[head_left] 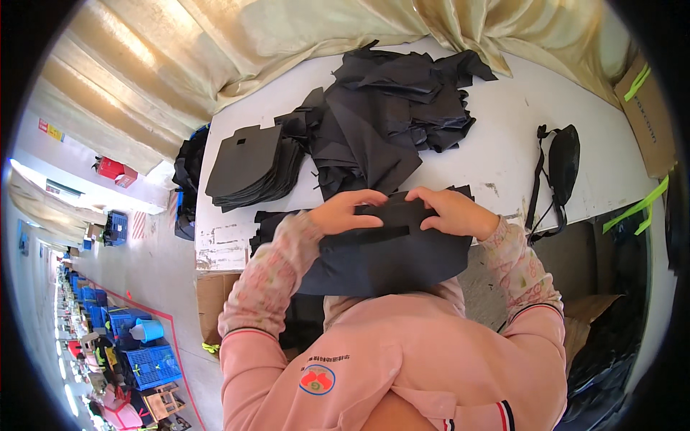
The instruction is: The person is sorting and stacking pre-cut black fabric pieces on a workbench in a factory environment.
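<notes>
A black sheet-like panel (pixel 388 262) with a slot in it lies over the table's near edge and bends down toward my lap. My left hand (pixel 341 213) is at its far left part, thumb on the near side and fingers curled at the far edge. Opposite it, my right hand (pixel 458 214) holds the same edge with bent fingers, its thumb over the panel. Some fingertips are hard to make out against the black. More black material (pixel 269 226) shows beneath and beside the panel.
On the white table (pixel 503 115) stand a stack of cut black panels (pixel 248 161) at left and a loose heap of black fabric (pixel 388 118) behind. A black strapped pouch (pixel 564 167) lies at right. Cardboard (pixel 645 118) and a beige curtain (pixel 287 43) border the table.
</notes>
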`<state>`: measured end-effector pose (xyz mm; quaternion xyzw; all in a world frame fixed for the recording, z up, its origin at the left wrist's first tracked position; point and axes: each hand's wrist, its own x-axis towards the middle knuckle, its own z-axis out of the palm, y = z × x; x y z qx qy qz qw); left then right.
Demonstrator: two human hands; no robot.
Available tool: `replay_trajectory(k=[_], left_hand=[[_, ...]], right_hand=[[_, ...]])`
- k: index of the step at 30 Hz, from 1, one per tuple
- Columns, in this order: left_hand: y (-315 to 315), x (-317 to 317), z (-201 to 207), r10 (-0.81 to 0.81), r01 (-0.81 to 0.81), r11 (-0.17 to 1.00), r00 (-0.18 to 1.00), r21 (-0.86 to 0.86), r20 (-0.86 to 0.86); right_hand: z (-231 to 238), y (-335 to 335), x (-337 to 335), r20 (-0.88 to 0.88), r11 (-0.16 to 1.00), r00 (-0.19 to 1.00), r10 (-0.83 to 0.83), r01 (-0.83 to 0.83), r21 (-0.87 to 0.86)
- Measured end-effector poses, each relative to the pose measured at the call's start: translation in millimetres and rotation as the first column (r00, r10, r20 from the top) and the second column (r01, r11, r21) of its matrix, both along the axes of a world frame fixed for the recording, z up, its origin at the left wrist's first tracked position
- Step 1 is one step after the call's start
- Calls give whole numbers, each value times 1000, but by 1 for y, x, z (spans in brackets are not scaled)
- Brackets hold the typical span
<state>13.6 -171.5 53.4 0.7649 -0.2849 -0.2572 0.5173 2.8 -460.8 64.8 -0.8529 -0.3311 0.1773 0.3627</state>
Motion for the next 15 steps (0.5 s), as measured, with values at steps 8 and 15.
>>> replay_trajectory(k=[8,15], left_hand=[[-49,21,-6,-317,331,941,935,70,-158],[-55,19,-3,-301,318,948,911,15,-284]], right_hand=[[5,6,-18,172,998,984,-55,55,4],[0,11,-32,399,987,910,-113,149,-60]])
